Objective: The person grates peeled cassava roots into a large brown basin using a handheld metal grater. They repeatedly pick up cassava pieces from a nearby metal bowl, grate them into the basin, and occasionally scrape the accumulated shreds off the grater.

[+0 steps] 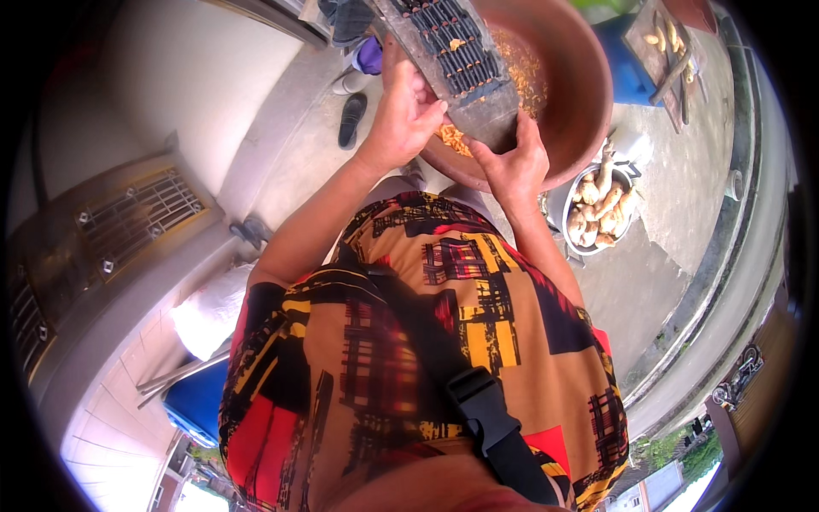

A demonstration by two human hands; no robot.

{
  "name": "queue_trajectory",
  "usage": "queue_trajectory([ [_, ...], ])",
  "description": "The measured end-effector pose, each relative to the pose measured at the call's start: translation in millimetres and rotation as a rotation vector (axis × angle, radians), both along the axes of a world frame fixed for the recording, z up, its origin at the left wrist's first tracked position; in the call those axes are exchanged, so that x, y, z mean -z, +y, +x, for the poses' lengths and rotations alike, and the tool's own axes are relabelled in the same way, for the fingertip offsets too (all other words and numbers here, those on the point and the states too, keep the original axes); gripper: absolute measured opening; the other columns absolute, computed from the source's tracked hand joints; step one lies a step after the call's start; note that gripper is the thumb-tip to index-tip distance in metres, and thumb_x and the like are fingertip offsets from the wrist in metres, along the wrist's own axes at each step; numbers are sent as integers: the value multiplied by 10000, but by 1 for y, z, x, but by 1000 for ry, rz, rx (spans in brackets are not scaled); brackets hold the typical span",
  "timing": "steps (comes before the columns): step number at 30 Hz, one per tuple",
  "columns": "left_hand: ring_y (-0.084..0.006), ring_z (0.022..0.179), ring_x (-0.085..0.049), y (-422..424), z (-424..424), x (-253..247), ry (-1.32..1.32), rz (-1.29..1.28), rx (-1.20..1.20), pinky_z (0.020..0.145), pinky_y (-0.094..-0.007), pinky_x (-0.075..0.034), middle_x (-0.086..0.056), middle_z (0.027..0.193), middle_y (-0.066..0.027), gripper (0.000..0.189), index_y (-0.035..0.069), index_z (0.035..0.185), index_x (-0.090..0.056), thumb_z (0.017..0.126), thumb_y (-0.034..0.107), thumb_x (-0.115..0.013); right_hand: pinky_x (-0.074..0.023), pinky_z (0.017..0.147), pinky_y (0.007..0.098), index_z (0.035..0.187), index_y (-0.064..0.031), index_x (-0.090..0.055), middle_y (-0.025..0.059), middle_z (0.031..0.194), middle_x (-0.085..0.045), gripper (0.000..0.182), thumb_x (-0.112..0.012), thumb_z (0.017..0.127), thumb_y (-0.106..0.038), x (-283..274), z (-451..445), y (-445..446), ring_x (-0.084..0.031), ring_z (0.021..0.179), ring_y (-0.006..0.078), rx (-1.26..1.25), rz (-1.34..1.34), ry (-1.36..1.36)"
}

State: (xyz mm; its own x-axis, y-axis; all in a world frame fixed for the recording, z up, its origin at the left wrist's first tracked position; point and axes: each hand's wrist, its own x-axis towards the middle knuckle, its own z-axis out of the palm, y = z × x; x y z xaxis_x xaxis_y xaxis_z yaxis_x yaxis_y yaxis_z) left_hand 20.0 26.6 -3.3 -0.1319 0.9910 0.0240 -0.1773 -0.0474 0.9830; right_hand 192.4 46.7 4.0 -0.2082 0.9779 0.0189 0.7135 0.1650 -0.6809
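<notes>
A grater board [483,115] with rows of dark ridged slots is tilted over a large reddish-brown basin [585,128]. Small orange bits cling to its slots. My left hand [406,118] holds the board's left edge, thumb along the side and some fingers hidden behind it. At the near end, my right hand [517,157] grips the lower right corner. Orange shreds [455,139] lie in the basin just under the board's near end, and more shreds [521,67] are spread across its floor.
Right of the basin stands a metal pot [568,237] heaped with pale root tubers [598,211]. Farther off, a wooden board [646,38] on a blue container [624,70] bears peeled tubers and a long-handled tool. A dark shoe [352,120] lies on the floor at left, near another person's purple clothing [369,56].
</notes>
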Motion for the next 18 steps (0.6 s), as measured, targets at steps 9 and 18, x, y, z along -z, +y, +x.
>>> queue_trajectory([
  [9,-166,959,-544,-4,17,-13,-101,-89,-17,829,-300,-466,-518,1075,-121,351,-17,1157,-365,829,-73,-475,-478,757,349,1086,30,-526,168,927,-612,651,-815,586,-271,2,11,-3,-617,843,278,29,-47,84],
  [18,-175,1030,-501,2,19,-3,-61,-12,-28,910,-307,-405,-469,1120,-113,368,-32,1165,-337,816,-81,-445,-481,737,367,1104,40,-494,173,942,-587,694,-814,566,-260,4,8,1,-602,854,313,18,-6,78],
])
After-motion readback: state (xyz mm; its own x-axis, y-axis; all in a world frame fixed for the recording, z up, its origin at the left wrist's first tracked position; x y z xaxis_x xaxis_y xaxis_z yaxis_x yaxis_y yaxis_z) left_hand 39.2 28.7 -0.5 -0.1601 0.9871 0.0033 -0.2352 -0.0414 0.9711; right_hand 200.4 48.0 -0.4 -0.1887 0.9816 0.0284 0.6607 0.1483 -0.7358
